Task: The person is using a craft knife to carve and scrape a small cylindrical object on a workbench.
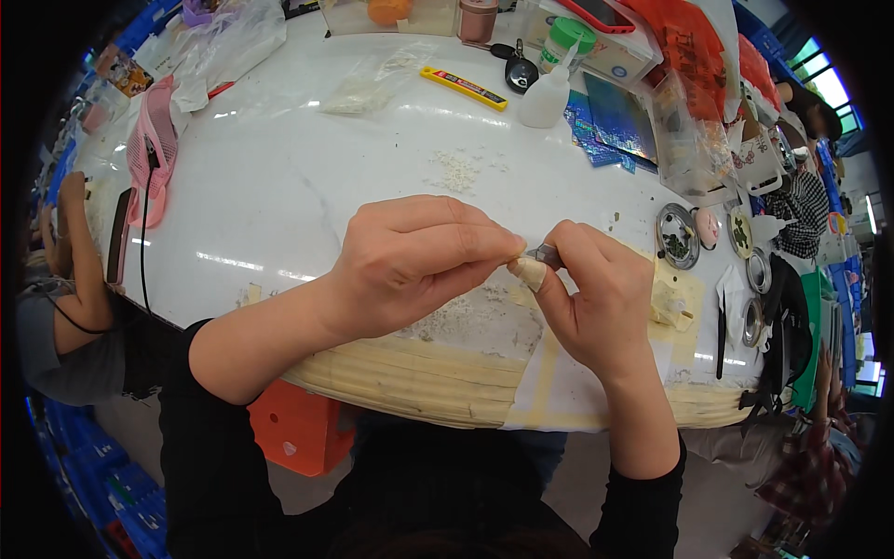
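White tabletop (270,177); left hand (419,253) pinched, contents unclear from here; right hand (603,289) pinches grey metal piece (548,254) alongside, probably for steadiness

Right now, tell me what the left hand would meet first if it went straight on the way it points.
The left hand would probably first meet the small grey metal piece held by the right hand. They are so close that I cannot tell whether they touch.

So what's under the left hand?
White tabletop shows around the left hand, with grey-white dust on the near side and white crumbs beyond it. Anything directly beneath it is covered.
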Available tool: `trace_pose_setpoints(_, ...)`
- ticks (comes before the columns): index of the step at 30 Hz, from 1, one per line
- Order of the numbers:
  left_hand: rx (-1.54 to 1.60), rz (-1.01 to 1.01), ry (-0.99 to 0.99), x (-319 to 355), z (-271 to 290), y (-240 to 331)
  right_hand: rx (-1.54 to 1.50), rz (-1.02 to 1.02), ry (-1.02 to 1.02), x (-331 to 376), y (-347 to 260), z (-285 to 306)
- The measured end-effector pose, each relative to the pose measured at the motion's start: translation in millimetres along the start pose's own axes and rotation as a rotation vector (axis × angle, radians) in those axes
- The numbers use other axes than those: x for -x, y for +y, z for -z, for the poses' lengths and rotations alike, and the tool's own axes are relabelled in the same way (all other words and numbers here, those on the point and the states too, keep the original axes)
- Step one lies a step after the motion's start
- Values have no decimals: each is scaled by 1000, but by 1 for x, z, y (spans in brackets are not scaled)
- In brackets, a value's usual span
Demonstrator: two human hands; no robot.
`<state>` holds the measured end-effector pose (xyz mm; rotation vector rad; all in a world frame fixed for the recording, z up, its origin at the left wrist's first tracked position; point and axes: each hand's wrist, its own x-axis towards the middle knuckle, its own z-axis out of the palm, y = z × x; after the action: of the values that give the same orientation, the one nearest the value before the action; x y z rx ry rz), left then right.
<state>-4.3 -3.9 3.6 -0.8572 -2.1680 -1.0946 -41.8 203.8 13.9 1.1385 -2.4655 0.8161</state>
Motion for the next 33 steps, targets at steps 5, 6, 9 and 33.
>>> trace_pose_setpoints(5,-17,-10,-7,0,0,0,3,-4,-15,1,0,1)
trace_pose_setpoints(6,-18,-8,-8,0,0,0,1,-4,-15,1,0,1)
trace_pose_setpoints(9,-17,-1,-7,-1,0,1,-4,3,-11,1,0,1)
trace_pose_setpoints(33,-162,593,-138,-11,26,-42,-14,-6,28,-1,5,-3)
